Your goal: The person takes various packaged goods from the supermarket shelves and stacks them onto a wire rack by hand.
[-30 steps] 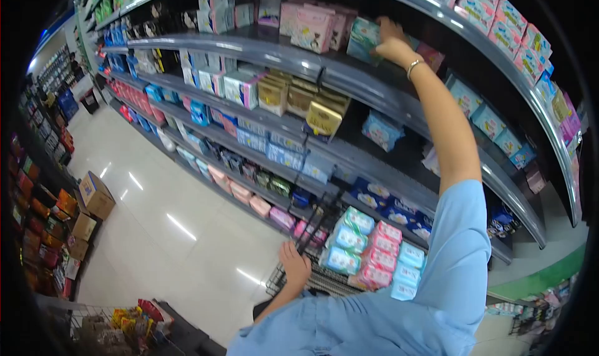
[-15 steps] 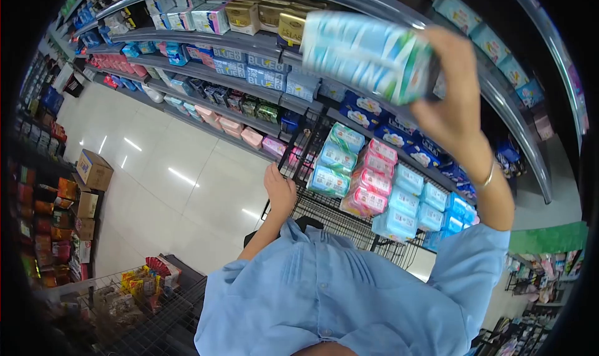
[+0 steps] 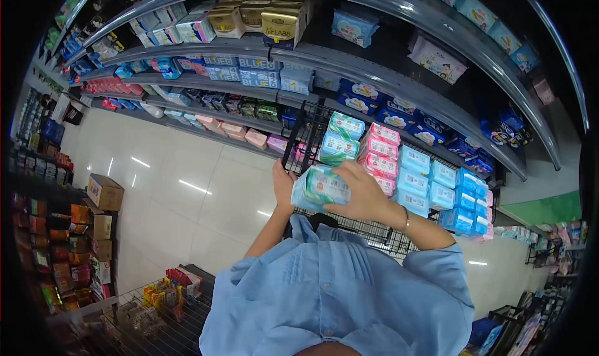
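Note:
My right hand (image 3: 360,194), with a bracelet at its wrist, grips a teal, white and green plastic-wrapped pack (image 3: 317,186) from its right side and top. The pack is low in front of my chest, at the near left corner of a black wire cart (image 3: 299,145). Close against the pack's left end is my left hand (image 3: 284,182), fingers extended upward and partly hidden by it. Matching teal packs (image 3: 340,147) lie just beyond in the cart. Pink packs (image 3: 380,164) and light blue packs (image 3: 413,182) sit in rows to their right.
Curved store shelves (image 3: 399,63) with boxed and wrapped goods run along the far side. A gold box (image 3: 281,26) stands on an upper shelf. Tiled floor (image 3: 168,162) stretches left, with a cardboard box (image 3: 105,192) beyond. A wire basket of snacks (image 3: 162,297) is at lower left.
My right hand has brought the teal pack down and left from near the upper shelf to beside my left hand. My left hand has turned from the cart's corner toward the pack.

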Motion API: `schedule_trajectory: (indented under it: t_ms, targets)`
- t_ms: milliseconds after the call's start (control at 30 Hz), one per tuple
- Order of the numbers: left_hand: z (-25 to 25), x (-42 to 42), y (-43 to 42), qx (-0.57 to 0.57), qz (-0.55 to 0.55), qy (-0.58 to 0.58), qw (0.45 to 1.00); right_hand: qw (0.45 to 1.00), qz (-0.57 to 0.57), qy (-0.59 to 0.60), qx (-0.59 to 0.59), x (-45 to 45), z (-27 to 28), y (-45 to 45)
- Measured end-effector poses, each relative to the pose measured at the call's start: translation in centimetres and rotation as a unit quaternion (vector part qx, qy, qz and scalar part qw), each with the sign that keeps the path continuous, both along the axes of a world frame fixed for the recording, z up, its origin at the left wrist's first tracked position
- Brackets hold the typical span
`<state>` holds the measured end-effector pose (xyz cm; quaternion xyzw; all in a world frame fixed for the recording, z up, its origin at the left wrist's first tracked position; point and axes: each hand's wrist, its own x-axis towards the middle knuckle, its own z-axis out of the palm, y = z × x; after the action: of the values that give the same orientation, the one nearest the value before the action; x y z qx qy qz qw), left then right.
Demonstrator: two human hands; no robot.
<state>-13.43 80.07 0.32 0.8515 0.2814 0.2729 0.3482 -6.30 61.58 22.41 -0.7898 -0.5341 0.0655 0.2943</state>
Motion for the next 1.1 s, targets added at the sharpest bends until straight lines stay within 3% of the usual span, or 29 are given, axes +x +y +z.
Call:
schedule_trajectory:
  t_ms: [167,467,667,1100]
  targets:
    - [-0.9,0.3,-0.1,0.013,0.002,-0.039,0.999,0.999,0.013,0.009,-0.036,-0.7,-1.1,-0.5]
    - [0.5,-0.4,0.0,0.003,-0.037,-0.061,0.997,0.995,-0.051,-0.091,0.002,0.3,-3.9,-0.1]
    - [0.9,-0.5,0.1,-0.014,-0.06,-0.055,0.997,0.989,-0.044,-0.101,-0.097,0.4,-6.3,0.9]
    - [0.6,-0.6,0.1,-0.004,-0.045,-0.046,0.998,0.997,-0.052,-0.028,-0.054,-0.2,-6.5,0.4]
